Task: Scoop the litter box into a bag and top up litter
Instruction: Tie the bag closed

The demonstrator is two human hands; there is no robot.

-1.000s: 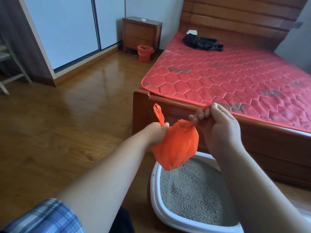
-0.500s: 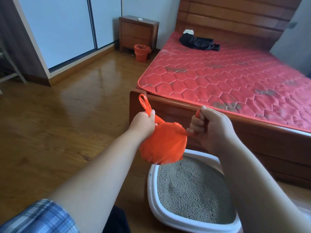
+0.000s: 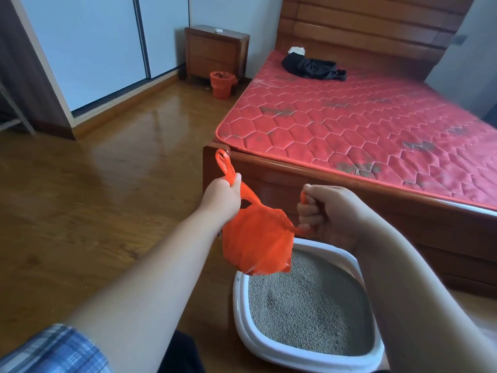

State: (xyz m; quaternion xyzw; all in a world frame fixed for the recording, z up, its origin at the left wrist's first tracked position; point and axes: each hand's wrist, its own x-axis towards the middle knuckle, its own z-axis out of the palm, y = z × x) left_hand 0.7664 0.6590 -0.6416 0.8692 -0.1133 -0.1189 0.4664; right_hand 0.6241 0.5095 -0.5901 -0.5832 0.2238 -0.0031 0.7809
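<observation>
Orange plastic bag [image 3: 256, 242] hangs bulging between both hands, just above the far left end of the white litter box [image 3: 269, 348]. Left hand [image 3: 223, 195] is fisted round one bag handle, whose loop sticks up past the knuckles; right hand [image 3: 326, 211] is fisted round the other handle, pulled taut to the right. Grey litter [image 3: 309, 305] fills the box, which sits on the wooden floor [image 3: 94, 184] close to the foot of a wooden bed [image 3: 376, 216] with a red quilted mattress [image 3: 363, 125]. Far off, a small orange bin [image 3: 221, 85] stands by a wooden nightstand [image 3: 216, 53], and dark clothing [image 3: 312, 68] lies on the mattress.
</observation>
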